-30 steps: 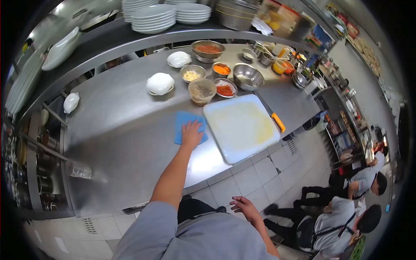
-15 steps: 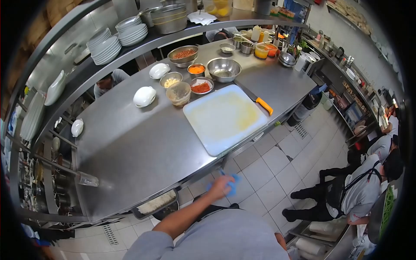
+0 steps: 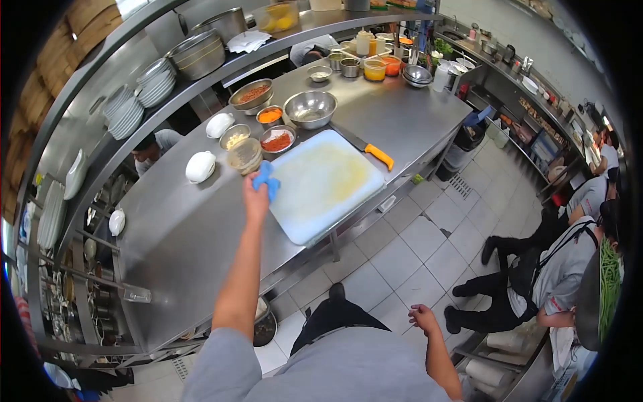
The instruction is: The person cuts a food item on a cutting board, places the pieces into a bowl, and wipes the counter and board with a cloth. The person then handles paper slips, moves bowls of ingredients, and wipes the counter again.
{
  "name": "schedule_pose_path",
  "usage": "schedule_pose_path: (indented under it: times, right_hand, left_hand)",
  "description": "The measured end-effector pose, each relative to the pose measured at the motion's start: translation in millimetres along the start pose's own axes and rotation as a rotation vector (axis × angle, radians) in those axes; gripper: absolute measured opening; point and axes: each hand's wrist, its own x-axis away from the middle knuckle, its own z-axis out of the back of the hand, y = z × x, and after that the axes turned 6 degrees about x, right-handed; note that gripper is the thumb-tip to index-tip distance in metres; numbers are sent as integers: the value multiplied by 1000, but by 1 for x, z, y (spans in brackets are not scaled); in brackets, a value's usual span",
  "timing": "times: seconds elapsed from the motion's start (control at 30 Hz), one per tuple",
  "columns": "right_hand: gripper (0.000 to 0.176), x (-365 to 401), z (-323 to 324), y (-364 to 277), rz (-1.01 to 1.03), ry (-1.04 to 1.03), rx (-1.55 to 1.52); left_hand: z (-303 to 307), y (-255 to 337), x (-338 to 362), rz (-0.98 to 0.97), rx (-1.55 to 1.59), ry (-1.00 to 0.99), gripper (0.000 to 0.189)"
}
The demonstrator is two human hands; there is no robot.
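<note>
My left hand (image 3: 253, 194) reaches over the steel table, closed on a crumpled blue cloth (image 3: 268, 179). The cloth lies at the left corner of the white cutting board (image 3: 318, 184), which has a yellowish stain. Just beyond my left hand stands a clear plastic tub (image 3: 245, 157). A knife with an orange handle (image 3: 380, 157) rests along the board's far right edge. My right hand (image 3: 423, 318) hangs low above the tiled floor, holding nothing, its fingers loosely bent and apart.
Behind the board stand a steel bowl (image 3: 310, 109), a bowl of red strips (image 3: 276, 139) and a pot of orange food (image 3: 270, 116). White dishes (image 3: 200, 167) sit to the left. Co-workers (image 3: 556, 268) stand at the right. A shelf (image 3: 201, 77) holds stacked plates.
My left hand has swung up and forward from beside the table to the board's left corner, carrying the blue cloth. My right hand has come into view. The camera view has shifted.
</note>
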Motion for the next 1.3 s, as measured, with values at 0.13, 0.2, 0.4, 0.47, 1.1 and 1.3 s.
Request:
schedule_pose_path:
  times: [0.13, 0.2, 0.4, 0.47, 1.1, 1.3]
  right_hand:
    - [31, 14, -1, 49, -131, -15, 84]
    - [33, 35, 7, 52, -116, -24, 282]
    - [29, 64, 28, 112, -251, 54, 229]
    - [29, 53, 33, 103, -328, 27, 189]
    - [32, -114, 6, -67, -141, -5, -36]
    - [24, -114, 58, -36, -342, -5, 79]
  left_hand:
    - [-26, -68, -48, -201, -196, 202, 36]
    - [-48, -106, -37, 22, -650, 126, 40]
    - [-154, -85, 38, -205, -679, -155, 31]
    - [-197, -56, 85, -160, -463, -508, 30]
    - [-139, -119, -76, -295, -817, -13, 47]
    - [-228, -90, -27, -291, -445, -295, 41]
